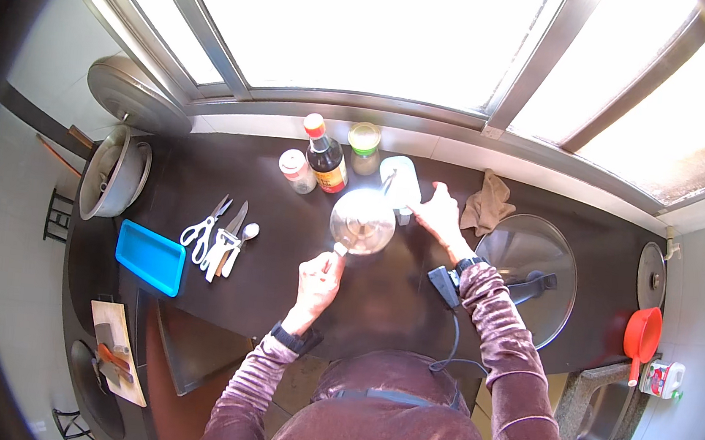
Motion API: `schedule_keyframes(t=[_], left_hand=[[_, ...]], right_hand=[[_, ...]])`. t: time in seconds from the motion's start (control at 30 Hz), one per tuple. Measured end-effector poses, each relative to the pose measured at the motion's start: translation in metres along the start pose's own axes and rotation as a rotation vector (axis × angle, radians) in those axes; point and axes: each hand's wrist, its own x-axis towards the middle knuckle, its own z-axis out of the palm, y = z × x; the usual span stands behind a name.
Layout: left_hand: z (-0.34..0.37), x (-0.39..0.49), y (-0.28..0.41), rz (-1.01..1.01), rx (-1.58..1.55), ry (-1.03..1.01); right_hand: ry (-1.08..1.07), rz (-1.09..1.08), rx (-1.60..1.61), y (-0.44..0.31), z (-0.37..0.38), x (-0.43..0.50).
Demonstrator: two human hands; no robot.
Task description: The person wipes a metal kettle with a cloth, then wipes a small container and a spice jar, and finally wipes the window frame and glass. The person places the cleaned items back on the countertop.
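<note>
My left hand [317,282] grips the short pale handle of a round, shiny, see-through vessel or lid [363,222]; glare hides its exact kind. It is over the middle of the dark counter. My right hand [440,218] is at the right side of a pale plastic container [402,177], fingers apart, a fingertip at or very near its edge. Whether it touches cannot be told. Left of the container stand a green-rimmed jar [364,148], a dark sauce bottle with a red cap [326,160] and a pink-and-white canister [298,171].
White-handled scissors [201,234], a knife, a peeler and a spoon [244,241] lie left, beside a blue tray [151,258]. To the right are a brown cloth [488,201], a large glass lid [561,265] and a red dipper [642,334]. A cleaver [113,356] rests on a cutting board [132,383].
</note>
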Motion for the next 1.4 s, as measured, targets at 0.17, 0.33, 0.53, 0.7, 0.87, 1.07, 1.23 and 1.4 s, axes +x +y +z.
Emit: schedule_keyframes(t=[0.17,0.33,0.53,0.7,0.87,1.07,1.23,1.4], left_hand=[[0.005,0.019,-0.007,-0.062,-0.090,0.001],[-0.007,0.014,-0.006,-0.050,-0.102,-0.001],[-0.008,0.022,0.002,-0.021,0.012,-0.025],[0.022,0.052,0.001,0.163,0.038,-0.027],[0.058,0.087,0.000,0.024,-0.084,-0.114],[0.052,0.093,0.025,0.191,0.247,0.032],[0.023,0.014,0.045,-0.120,0.113,-0.112],[0.082,-0.044,0.033,-0.358,-0.178,-0.527]], right_hand=[[0.089,-0.190,0.013,0.001,-0.010,-0.004],[-0.042,-0.318,-0.218,-0.029,0.027,0.013],[0.095,-0.120,-0.134,-0.013,0.034,-0.007],[-0.056,-0.156,-0.507,0.017,0.000,-0.072],[-0.244,0.010,-0.144,0.038,-0.032,-0.122],[0.079,-0.111,-0.532,0.078,-0.077,-0.056],[0.079,-0.123,-0.828,0.126,-0.082,0.030],[0.142,-0.298,-0.789,0.146,-0.067,0.075]])
